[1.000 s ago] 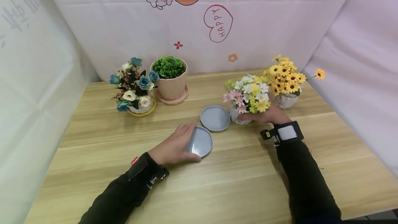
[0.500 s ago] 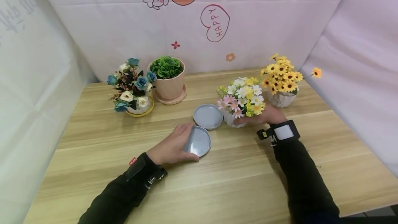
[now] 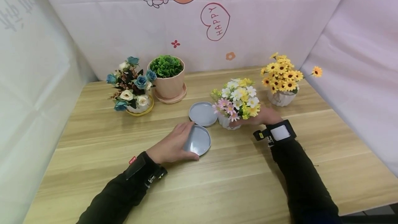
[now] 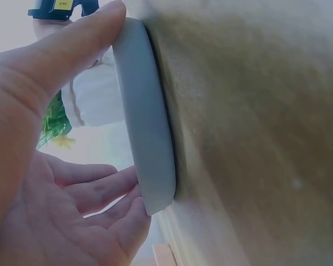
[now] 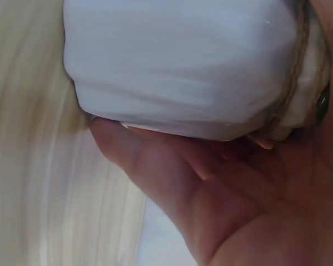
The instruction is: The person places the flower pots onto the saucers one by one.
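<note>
Head view: white glossy pot of pink, white and yellow flowers point(image 3: 224, 122) upright on the pale wood-grain desk point(image 3: 236, 186), right of centre. Right hand point(image 3: 262, 116) clamped round its side, fingers low on the wall in the right wrist view. Far round blue-grey plate point(image 3: 202, 113) immediately left of the pot; can't tell if they touch. Near round blue-grey plate point(image 3: 199, 140) in front of that one, rims meeting or nearly so. Left hand point(image 3: 174, 144) gripping the near plate, thumb and fingers at opposite parts of its rim.

Change: pot and far plate both slid left over the last half second; near plate stayed put. Reads as the pot nudging that plate along, left hand steadying the other; pot not on either plate.

Further out: pale pink pot with green foliage point(image 3: 169, 87) back left, blue-and-cream rose arrangement point(image 3: 143, 101) beside it, yellow sunflower-like bunch in a white pot point(image 3: 281, 99) back right.
</note>
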Demonstrator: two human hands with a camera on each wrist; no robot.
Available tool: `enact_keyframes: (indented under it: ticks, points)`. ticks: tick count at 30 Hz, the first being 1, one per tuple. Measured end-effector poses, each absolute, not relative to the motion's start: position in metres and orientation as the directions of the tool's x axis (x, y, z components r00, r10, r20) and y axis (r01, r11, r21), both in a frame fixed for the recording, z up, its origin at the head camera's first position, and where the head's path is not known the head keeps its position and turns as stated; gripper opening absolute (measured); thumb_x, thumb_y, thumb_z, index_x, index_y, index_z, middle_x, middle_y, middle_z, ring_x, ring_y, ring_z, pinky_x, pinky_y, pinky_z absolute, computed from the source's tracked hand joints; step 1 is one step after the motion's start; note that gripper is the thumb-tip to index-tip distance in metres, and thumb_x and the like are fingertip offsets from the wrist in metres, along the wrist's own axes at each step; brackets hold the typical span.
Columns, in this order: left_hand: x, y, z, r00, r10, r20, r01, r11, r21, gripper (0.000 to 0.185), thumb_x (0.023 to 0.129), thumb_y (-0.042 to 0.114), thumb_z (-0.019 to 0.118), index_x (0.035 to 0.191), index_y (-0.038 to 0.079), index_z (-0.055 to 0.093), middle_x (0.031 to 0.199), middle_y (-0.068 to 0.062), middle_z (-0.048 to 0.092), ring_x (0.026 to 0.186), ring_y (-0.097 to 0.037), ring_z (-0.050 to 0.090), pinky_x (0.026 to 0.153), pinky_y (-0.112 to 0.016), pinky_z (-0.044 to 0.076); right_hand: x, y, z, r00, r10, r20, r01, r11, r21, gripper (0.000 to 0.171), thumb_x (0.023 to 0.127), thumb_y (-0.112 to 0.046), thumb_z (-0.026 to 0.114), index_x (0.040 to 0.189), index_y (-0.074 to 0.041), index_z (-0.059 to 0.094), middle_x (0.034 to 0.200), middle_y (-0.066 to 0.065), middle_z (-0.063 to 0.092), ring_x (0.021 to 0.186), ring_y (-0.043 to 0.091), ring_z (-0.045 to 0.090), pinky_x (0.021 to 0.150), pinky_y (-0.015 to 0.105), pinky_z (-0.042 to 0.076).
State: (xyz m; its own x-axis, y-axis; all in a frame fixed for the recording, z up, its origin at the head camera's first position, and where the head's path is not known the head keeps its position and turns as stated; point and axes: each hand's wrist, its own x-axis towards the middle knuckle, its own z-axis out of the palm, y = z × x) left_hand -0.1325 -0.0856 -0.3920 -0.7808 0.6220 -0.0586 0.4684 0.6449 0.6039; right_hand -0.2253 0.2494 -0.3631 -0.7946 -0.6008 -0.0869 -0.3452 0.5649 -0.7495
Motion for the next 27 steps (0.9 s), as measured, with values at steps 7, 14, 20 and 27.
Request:
enact_keyframes:
  ticks: [7, 14, 20, 27]
  points:
    - [-0.133, -0.084, -0.393, -0.786, 0.614, -0.066, 0.449, 0.642, 0.621, 0.118, 0.084, 0.044, 0.09, 0.164, -0.009, 0.021, 0.167, -0.029, 0.031, 0.156, -0.042, 0.032, 0.128, -0.054, 0.034, -0.219, 0.237, -0.361, -0.792, -0.578, -0.197, -0.294, 0.644, -0.707, 0.082, 0.082, -0.033, 0.092, 0.15, -0.015, 0.049, 0.145, 0.004, 0.058, 0.141, 0.028, 0.052, 0.122, 0.054, 0.04]
    - [-0.135, -0.084, -0.392, -0.794, 0.603, -0.077, 0.43, 0.647, 0.629, 0.119, 0.083, 0.044, 0.091, 0.164, -0.007, 0.02, 0.167, -0.028, 0.031, 0.156, -0.041, 0.032, 0.127, -0.053, 0.035, -0.213, 0.225, -0.364, -0.732, -0.661, -0.165, -0.359, 0.58, -0.731, 0.074, 0.085, -0.025, 0.09, 0.148, -0.013, 0.053, 0.142, 0.003, 0.063, 0.136, 0.024, 0.056, 0.118, 0.049, 0.044]
    - [-0.137, -0.083, -0.393, -0.794, 0.603, -0.08, 0.427, 0.646, 0.632, 0.12, 0.083, 0.044, 0.091, 0.165, -0.006, 0.019, 0.167, -0.026, 0.032, 0.155, -0.039, 0.033, 0.126, -0.052, 0.037, -0.205, 0.225, -0.358, -0.758, -0.636, -0.147, -0.383, 0.616, -0.689, 0.089, 0.084, -0.02, 0.09, 0.157, -0.002, 0.043, 0.152, 0.016, 0.057, 0.142, 0.037, 0.053, 0.12, 0.057, 0.042]
    - [-0.138, -0.083, -0.392, -0.794, 0.599, -0.105, 0.411, 0.656, 0.633, 0.121, 0.083, 0.044, 0.091, 0.166, -0.004, 0.018, 0.168, -0.025, 0.03, 0.157, -0.038, 0.03, 0.128, -0.051, 0.034, -0.199, 0.224, -0.347, -0.766, -0.624, -0.155, -0.366, 0.621, -0.693, 0.091, 0.085, -0.02, 0.09, 0.159, -0.001, 0.041, 0.155, 0.018, 0.054, 0.143, 0.038, 0.052, 0.119, 0.057, 0.043]
